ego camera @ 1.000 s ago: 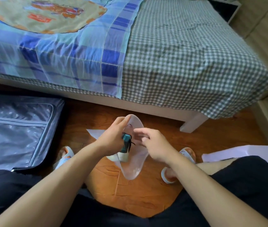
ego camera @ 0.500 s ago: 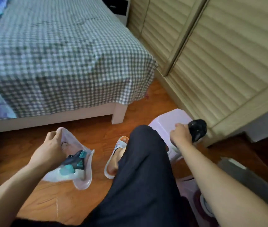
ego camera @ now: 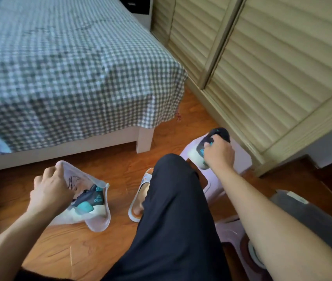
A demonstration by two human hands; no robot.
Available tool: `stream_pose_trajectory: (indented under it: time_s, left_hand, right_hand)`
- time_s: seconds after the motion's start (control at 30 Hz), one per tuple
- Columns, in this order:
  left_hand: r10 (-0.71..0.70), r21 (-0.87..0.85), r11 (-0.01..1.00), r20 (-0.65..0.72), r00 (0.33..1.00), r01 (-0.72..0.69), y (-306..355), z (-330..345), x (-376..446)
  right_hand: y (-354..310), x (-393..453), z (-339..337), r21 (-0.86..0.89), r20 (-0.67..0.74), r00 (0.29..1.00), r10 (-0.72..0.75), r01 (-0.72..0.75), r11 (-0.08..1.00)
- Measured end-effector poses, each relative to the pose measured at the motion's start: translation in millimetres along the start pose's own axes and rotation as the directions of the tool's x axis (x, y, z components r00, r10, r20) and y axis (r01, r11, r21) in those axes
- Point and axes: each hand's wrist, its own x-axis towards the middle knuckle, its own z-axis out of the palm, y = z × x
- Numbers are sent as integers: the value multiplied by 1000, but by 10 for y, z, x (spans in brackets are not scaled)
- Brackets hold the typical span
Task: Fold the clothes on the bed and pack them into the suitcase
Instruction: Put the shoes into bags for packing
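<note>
Left hand (ego camera: pixel 49 191) pinching the top of a thin bag (ego camera: pixel 98 220) with one shoe (ego camera: pixel 89 200) inside, right hand (ego camera: pixel 219 154) gripping the other shoe (ego camera: pixel 205 146) over a pale box (ego camera: pixel 242 159)

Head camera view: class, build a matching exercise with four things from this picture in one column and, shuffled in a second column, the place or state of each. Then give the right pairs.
Things
1. left hand
2. right hand
3. sandal
4. checked sheet

Places or states
A. covers the bed
B. worn on a foot on the wooden floor
C. holds open a translucent bag with a sneaker inside
D. grips a second sneaker over a pale lilac box

Pairs: 1-C, 2-D, 3-B, 4-A
</note>
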Motion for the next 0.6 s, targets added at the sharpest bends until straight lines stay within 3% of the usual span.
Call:
stream_pose_trajectory:
  time_s: [0.13, 0.3, 0.43, 0.6]
  left_hand:
    - [-65, -169, 984, -4, 998, 63, -192, -267, -47]
    - [-80, -336, 939, -13, 997, 71, -744, -674, -155]
    - [-89, -315, 944, 39, 995, 97, -1297, -702, -352]
    - [-196, -379, 895, 137, 971, 234, -1732, -381, -699]
  right_hand:
    - [-874, -77, -251, 215, -53, 967, -249, 255, 943]
    - [-1807, -607, -135, 421, -65, 853, -518, 494, 761]
    - [-1926, -1111, 322, 524, -58, 765, -641, 570, 633]
    - [-2099, -1527, 785, 549, 119, 589, -799, 632, 547]
